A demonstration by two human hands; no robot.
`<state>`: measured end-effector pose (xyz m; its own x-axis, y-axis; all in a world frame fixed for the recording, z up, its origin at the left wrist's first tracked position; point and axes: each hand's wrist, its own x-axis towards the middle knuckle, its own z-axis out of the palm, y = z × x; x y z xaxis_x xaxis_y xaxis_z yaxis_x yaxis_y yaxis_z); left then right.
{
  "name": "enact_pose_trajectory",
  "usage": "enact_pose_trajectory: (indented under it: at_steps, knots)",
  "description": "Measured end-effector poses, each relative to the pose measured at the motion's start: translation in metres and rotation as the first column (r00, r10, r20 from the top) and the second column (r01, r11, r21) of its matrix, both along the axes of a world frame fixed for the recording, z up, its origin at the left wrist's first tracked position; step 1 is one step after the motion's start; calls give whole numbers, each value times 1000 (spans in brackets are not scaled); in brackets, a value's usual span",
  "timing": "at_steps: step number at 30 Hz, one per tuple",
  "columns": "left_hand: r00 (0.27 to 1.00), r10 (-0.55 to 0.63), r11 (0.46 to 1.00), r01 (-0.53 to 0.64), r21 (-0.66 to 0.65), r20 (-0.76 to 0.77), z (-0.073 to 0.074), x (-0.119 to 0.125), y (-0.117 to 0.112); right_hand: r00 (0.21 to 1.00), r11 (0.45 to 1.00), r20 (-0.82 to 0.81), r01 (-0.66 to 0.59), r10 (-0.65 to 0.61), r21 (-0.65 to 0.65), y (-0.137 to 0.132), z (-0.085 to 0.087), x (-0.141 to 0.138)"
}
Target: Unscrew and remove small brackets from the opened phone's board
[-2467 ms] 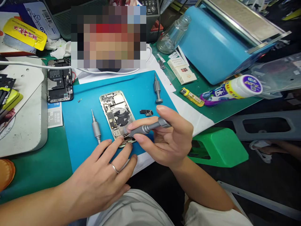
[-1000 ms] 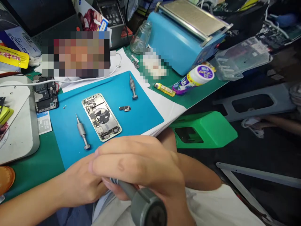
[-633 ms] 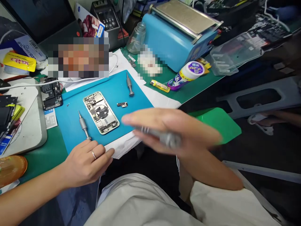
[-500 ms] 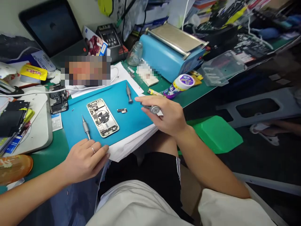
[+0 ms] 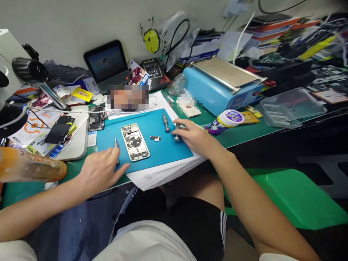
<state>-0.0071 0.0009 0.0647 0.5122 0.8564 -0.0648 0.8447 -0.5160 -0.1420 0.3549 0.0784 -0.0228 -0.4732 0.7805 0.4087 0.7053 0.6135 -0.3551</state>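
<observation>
An opened phone (image 5: 135, 142) with its insides showing lies on a blue mat (image 5: 165, 154). My left hand (image 5: 99, 170) rests at the mat's near left corner, fingers lying loosely over a grey screwdriver (image 5: 116, 142) whose tip sticks out beyond them. My right hand (image 5: 191, 137) reaches to the mat's right side with its fingertips closed on a second grey screwdriver (image 5: 176, 131) that touches the mat. A third screwdriver (image 5: 165, 121) lies just left of it. A small dark bracket (image 5: 155, 138) sits between the phone and my right hand.
Behind the mat stand a tablet (image 5: 107, 65), a blue machine (image 5: 223, 88) and a glue bottle (image 5: 226, 119). Another opened phone (image 5: 96, 119) lies at the left, an orange bottle (image 5: 29, 167) at the near left. A green stool (image 5: 293, 197) stands below the bench.
My right hand carried the screwdriver from over my lap out to the mat's right side. My left hand slid forward onto the left screwdriver. The view rose and pulled back.
</observation>
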Motion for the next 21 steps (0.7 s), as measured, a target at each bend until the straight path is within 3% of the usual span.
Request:
enact_pose_trajectory:
  at_steps: [3,7,13,21]
  knots:
    - [990,140,980,-144,-135,-36,8,-4,21,1000,999,-22,0,-1,-35,10,-4,7]
    - [971,222,929,-239,-283,-91,7,-6,38,999,998,-44,-12,10,-58,17,-9,8]
    - [967,219,885,-253,-391,-132,-4,-3,33,995,999,-84,49,-51,-23,5,-9,-2]
    - [965,215,887,-258,-384,-151,-4,-2,36,989,993,-90,117,-117,-4,-7,-15,-9]
